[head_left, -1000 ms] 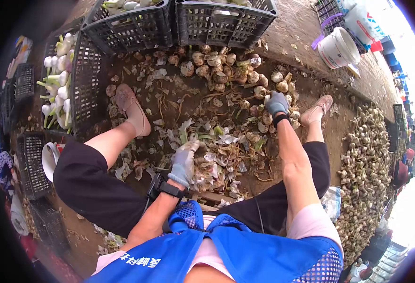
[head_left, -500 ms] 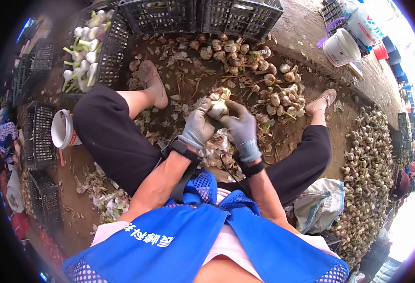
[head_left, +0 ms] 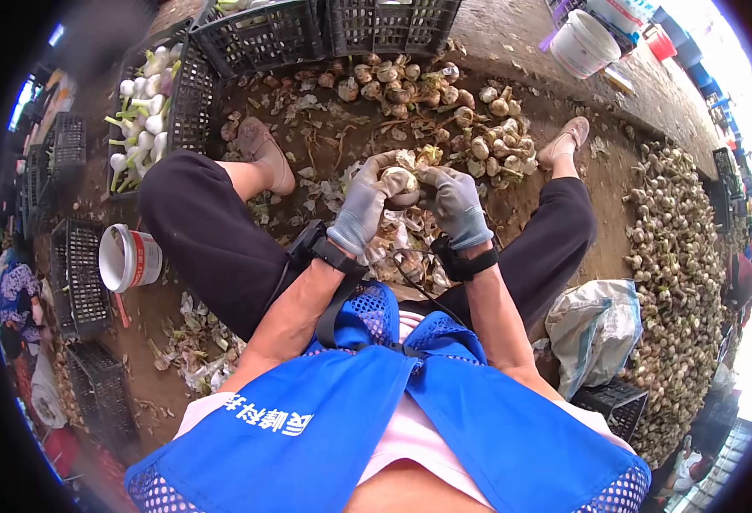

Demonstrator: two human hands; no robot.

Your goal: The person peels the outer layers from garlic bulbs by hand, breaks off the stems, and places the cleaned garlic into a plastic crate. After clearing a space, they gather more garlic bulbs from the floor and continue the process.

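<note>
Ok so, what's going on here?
Someone sitting low is working garlic with gloved hands. The left hand holds a bulb; the right hand is at its other side, though its exact grip is hard to make out. Loose skins litter the ground below. Brown bulbs lie on the ground ahead, a crate to the left holds cleaner white ones, and a big heap spreads off to the right.
</note>
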